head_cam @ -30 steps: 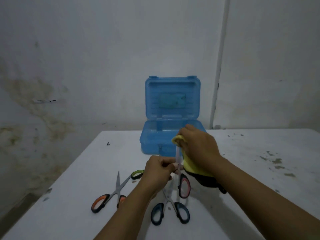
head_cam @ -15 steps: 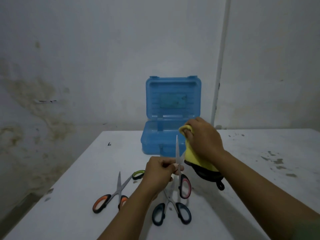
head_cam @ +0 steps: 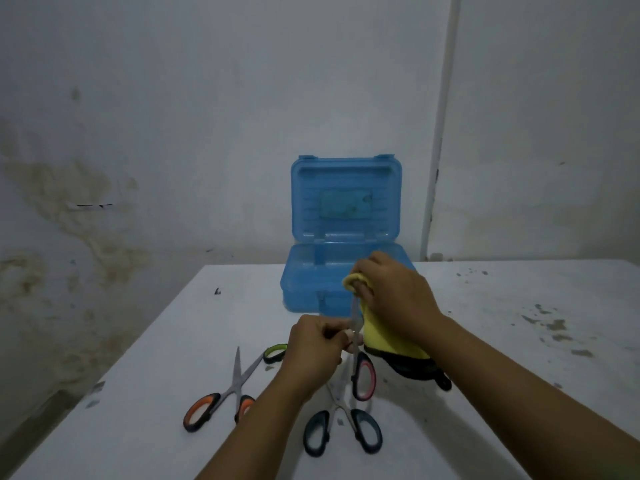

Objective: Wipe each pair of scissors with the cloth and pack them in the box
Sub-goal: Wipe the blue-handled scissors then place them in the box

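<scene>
My left hand [head_cam: 317, 344] grips the pink-handled scissors [head_cam: 363, 375] near the pivot, blade pointing up. My right hand [head_cam: 394, 294] pinches the yellow cloth [head_cam: 384, 336] around the upper part of that blade; the tip is hidden in the cloth. The open blue box [head_cam: 311, 285] stands behind my hands with its lid upright. On the table lie the orange-handled scissors [head_cam: 207, 408], green-handled scissors [head_cam: 275, 353] partly behind my left hand, and dark blue-handled scissors [head_cam: 343, 431].
The white table [head_cam: 519, 358] has dirt marks at the right. A dark object [head_cam: 420, 372] lies under the cloth's lower edge. A stained wall stands close behind the table, with a white pipe [head_cam: 438, 150] running down it.
My right hand has slid the cloth back down over the blade tip, which stood bare half a second ago. My left hand and the scissors on the table have stayed put.
</scene>
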